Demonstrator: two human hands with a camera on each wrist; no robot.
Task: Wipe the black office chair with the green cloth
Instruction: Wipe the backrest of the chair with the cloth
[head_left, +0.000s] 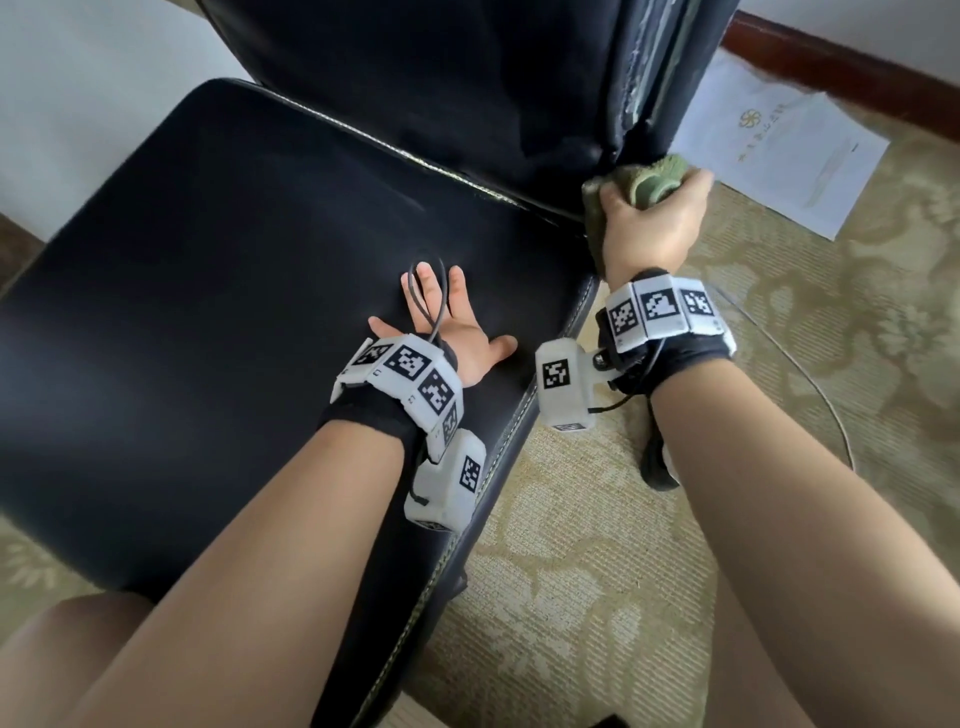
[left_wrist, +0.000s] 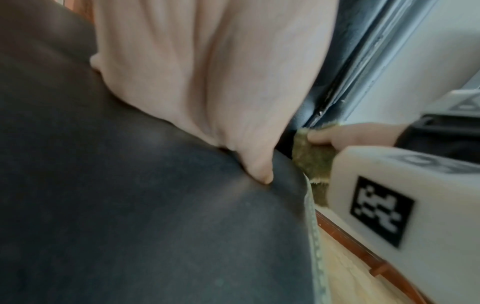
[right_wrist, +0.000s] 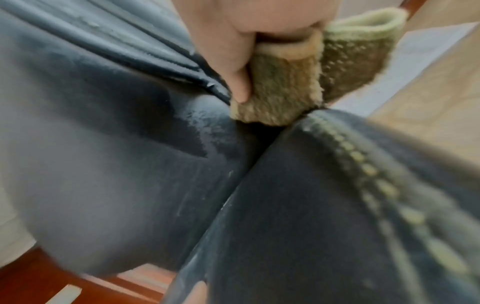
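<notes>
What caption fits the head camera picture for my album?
Right hand grips a green cloth against the black chair back's edge; left hand rests flat on the seat.

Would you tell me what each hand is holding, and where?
The right hand grips the bunched middle of the green cloth; the left hand holds nothing, flat on the seat.

A carpeted room, likely a hotel or office: floral beige carpet (head_left: 597, 597), dark wooden baseboard (head_left: 841, 67), a black office chair (head_left: 208, 312), a printed letterhead sheet (head_left: 779, 150).
</notes>
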